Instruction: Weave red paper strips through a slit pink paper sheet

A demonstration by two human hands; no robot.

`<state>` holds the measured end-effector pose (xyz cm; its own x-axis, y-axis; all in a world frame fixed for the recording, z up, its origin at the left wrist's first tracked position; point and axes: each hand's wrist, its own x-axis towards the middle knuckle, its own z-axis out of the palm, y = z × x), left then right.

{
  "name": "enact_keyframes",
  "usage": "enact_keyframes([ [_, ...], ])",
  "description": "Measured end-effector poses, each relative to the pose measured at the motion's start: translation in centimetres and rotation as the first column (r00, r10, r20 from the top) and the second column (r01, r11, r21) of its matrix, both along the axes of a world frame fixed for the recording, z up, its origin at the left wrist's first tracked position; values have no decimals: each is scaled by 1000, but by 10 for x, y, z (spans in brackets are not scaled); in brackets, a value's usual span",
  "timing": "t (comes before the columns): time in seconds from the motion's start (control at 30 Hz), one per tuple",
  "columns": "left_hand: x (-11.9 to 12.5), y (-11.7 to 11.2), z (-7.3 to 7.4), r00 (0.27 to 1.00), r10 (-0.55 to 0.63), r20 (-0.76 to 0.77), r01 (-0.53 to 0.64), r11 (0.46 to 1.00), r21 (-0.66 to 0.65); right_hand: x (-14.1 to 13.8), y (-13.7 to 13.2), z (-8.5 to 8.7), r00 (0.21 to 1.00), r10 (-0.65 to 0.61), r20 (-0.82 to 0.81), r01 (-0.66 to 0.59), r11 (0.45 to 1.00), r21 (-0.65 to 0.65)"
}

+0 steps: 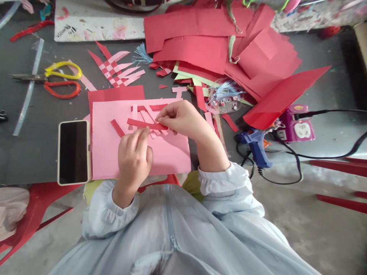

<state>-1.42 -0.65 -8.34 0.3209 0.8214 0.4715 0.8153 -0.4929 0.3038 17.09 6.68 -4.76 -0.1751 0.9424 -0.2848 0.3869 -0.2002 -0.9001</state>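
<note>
A red paper strip (140, 123) lies slanted across several pink paper strips (146, 115) on a pink sheet (109, 152). My right hand (183, 120) pinches the red strip near its right end between thumb and fingers. Just below the strip is my left hand (134, 152), its fingers curled and a fingertip at the strip's lower edge; what lies under those fingers is hidden. A second red strip (156, 107) crosses the pink ones higher up. To the left, a loose short red strip (117, 128) rests on the sheet.
Left of the sheet lies a phone (73, 152), with scissors (47, 79) beyond it. A woven red-and-pink piece (114, 68) sits behind. Red paper sheets (195, 53) pile up at the back. At right are a blue glue gun (256, 147) and a purple power socket (299, 124) with black cables.
</note>
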Motion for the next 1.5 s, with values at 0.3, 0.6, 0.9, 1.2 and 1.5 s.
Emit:
enact_keyframes([
  [0.3,1,8,1,998,49,-35,-46,996,79,-2,1,2,996,29,81,-29,1000,-10],
  [0.6,3,24,-2,995,78,-64,-72,993,96,-5,1,3,994,66,88,-67,998,-3],
  [0.9,0,24,8,995,96,5,-96,991,88,-4,2,2,994,62,92,-60,998,-22],
  [1.2,1,26,6,997,15,-76,-13,999,35,-4,1,1,995,72,75,-70,997,-19],
  [1.5,2,24,9,975,211,76,-211,978,-7,-5,2,2,997,56,57,-54,998,-38],
])
